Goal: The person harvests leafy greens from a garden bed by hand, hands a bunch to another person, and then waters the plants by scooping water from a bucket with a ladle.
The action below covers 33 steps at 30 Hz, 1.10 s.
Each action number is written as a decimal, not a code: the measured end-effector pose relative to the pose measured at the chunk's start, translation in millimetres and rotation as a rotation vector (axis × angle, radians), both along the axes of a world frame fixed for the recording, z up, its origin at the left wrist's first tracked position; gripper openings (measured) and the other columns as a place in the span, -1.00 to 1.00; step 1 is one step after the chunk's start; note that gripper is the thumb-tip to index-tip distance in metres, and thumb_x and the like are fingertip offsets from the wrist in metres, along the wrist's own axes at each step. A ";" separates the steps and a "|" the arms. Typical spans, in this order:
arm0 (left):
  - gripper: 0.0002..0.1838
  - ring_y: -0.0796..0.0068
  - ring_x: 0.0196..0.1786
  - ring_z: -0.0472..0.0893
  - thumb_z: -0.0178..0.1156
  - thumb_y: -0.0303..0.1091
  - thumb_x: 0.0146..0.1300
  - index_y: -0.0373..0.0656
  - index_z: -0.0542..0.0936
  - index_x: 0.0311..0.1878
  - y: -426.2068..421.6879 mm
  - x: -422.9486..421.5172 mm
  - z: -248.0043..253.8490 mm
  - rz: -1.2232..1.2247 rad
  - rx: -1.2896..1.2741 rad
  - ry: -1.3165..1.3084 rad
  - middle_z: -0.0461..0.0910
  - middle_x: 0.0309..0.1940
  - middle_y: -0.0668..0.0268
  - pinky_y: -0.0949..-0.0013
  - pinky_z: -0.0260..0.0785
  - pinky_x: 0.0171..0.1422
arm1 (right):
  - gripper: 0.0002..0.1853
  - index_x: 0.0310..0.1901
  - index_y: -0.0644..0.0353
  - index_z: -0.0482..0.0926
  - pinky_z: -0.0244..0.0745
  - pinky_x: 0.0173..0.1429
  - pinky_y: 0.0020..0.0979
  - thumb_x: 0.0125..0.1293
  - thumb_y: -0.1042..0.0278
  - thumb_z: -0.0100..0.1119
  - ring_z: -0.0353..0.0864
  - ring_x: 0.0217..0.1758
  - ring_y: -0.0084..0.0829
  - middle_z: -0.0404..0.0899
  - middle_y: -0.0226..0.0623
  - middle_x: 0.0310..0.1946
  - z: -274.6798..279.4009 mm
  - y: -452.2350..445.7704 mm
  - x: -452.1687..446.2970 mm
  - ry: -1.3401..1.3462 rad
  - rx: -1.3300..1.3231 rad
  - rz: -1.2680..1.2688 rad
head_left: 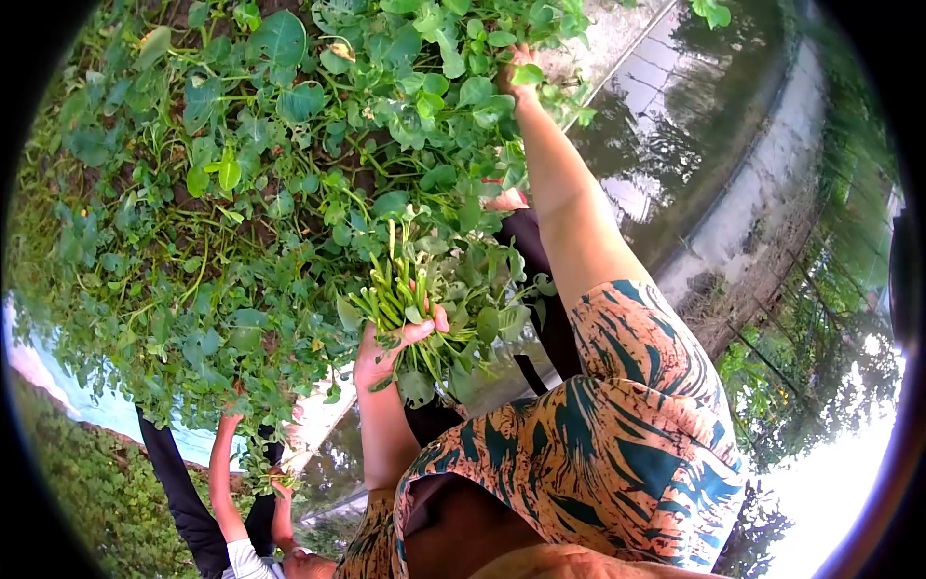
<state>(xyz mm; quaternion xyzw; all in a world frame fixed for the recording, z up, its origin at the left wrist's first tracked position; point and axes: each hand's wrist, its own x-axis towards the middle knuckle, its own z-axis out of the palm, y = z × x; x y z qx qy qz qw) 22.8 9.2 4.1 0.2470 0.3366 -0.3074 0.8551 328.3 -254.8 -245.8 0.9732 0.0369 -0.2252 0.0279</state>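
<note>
My left hand (391, 349) is closed around a bunch of leafy green stems (388, 289). The pale cut ends point up and away from me, and the leaves (492, 323) hang out to the right. Farther off, my right hand (518, 72) reaches in among the leafy plants (473, 96) at the edge of the bed. Leaves cover most of its fingers, so its grip is hidden.
Dense low greens (241, 193) fill the left side. A concrete edge (617, 39) borders water (666, 125) on the right, with a curved concrete wall (752, 193) beyond. At lower left, another person's hand (230, 422) is among the plants.
</note>
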 end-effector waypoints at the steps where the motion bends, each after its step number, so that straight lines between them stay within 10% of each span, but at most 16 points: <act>1: -0.65 0.26 -0.23 0.57 0.34 -0.52 -0.03 -0.19 0.47 -0.15 -0.9 2.2 4.7 0.000 0.029 0.036 0.51 -0.33 0.31 0.15 0.42 -0.10 | -0.44 0.19 0.28 0.39 0.36 0.17 -0.28 0.10 0.32 0.04 0.41 0.16 -0.18 0.50 -0.16 0.00 -41.5 -11.3 -7.7 -0.218 -0.123 0.173; 8: -0.61 0.27 -0.22 0.57 0.32 -0.53 -0.02 -0.19 0.44 -0.09 8.8 -8.5 8.6 -0.023 0.035 0.043 0.53 -0.32 0.28 0.16 0.40 -0.07 | -0.76 -0.15 0.22 0.54 0.53 -0.09 -0.34 0.18 0.32 0.08 0.65 -0.22 -0.23 0.63 -0.09 -0.23 -33.4 -18.2 0.8 -0.079 0.394 0.167; 12: -0.61 0.27 -0.22 0.57 0.30 -0.52 -0.01 -0.18 0.45 -0.07 20.9 -29.0 -5.7 -0.040 0.014 -0.034 0.56 -0.34 0.22 0.16 0.39 -0.06 | -0.81 -0.17 0.05 0.57 0.51 -0.12 -0.25 0.19 0.31 0.07 0.65 -0.21 -0.29 0.63 -0.24 -0.34 -4.9 22.5 -3.7 -0.052 -0.148 0.261; 19: -0.62 0.26 -0.22 0.56 0.29 -0.53 0.00 -0.18 0.45 -0.07 23.4 -21.6 1.1 -0.027 0.015 -0.012 0.55 -0.35 0.23 0.16 0.39 -0.07 | -0.69 -0.14 0.04 0.60 0.30 0.13 -0.07 0.25 0.07 -0.02 0.44 0.10 -0.23 0.61 -0.22 -0.23 -8.1 4.2 -24.4 -0.154 0.046 0.411; 22: -0.62 0.25 -0.22 0.56 0.29 -0.54 0.01 -0.17 0.44 -0.07 22.4 -16.1 6.5 -0.038 0.044 -0.004 0.54 -0.36 0.22 0.17 0.39 -0.07 | -0.63 -0.16 0.05 0.61 0.30 0.14 -0.11 0.25 -0.01 -0.04 0.42 0.11 -0.22 0.61 -0.21 -0.26 28.9 38.6 -1.5 0.068 -0.028 0.129; 26: -0.62 0.25 -0.22 0.56 0.29 -0.55 0.02 -0.18 0.44 -0.06 32.9 -16.6 11.0 0.015 0.038 -0.013 0.54 -0.34 0.23 0.16 0.40 -0.07 | -0.71 -0.30 -0.01 0.59 0.43 -0.05 -0.16 0.30 0.05 -0.08 0.56 -0.28 -0.29 0.61 -0.32 -0.42 -40.9 22.9 -6.0 -0.297 -0.370 0.209; 29: -0.61 0.25 -0.22 0.56 0.29 -0.57 0.02 -0.18 0.44 -0.05 34.1 -12.9 11.9 0.011 0.038 -0.063 0.53 -0.30 0.27 0.15 0.40 -0.07 | -0.81 -0.31 -0.02 0.56 0.42 -0.10 -0.18 0.34 0.20 -0.07 0.55 -0.30 -0.39 0.58 -0.40 -0.45 -20.3 -15.8 -6.9 -0.362 0.026 -0.336; 33: -0.56 0.24 -0.21 0.56 0.28 -0.61 0.01 -0.14 0.44 -0.01 35.8 -25.7 9.4 0.003 0.017 -0.019 0.52 -0.26 0.32 0.14 0.40 -0.08 | -0.81 -0.07 -0.04 0.53 0.36 0.13 -0.15 0.36 0.25 -0.04 0.47 0.07 -0.43 0.57 -0.39 -0.10 61.9 9.7 -14.9 0.060 -0.026 -0.112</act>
